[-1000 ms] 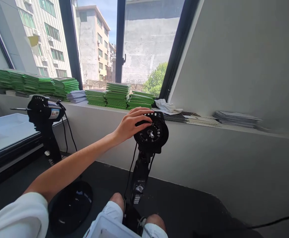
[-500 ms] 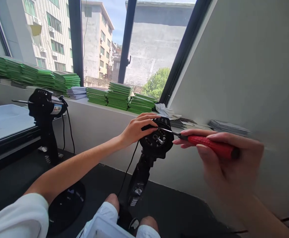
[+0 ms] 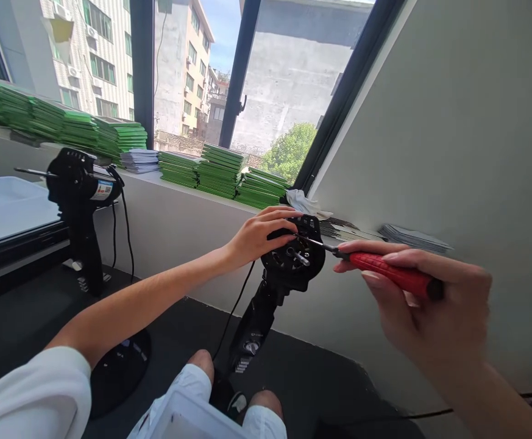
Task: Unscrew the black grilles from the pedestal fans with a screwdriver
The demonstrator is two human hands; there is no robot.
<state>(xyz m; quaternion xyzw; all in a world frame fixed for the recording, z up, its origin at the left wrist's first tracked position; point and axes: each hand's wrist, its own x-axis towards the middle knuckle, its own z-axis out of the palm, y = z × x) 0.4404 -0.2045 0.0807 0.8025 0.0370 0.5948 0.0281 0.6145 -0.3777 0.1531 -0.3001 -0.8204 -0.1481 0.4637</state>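
A black fan body (image 3: 288, 275) with an open round motor housing stands on a tilted column in front of me. My left hand (image 3: 266, 235) rests on the upper left of the housing, thumb and fingers at its inner part; whatever small thing they may pinch is too small to make out. A red-handled screwdriver (image 3: 384, 268) is in my right hand (image 3: 434, 292), wrapped round the handle. Its thin shaft reaches left into the housing, with the tip close to my left fingertips.
Another black fan body (image 3: 80, 201) stands at the left, near a white tray (image 3: 10, 198). Green stacks (image 3: 220, 171) line the windowsill, with a white cloth (image 3: 305, 202) at its right end. A black round base (image 3: 122, 372) lies on the floor. A white container (image 3: 192, 421) is on my lap.
The view has shifted slightly. Both hands, the screwdriver and the fan body keep nearly the same places relative to each other.
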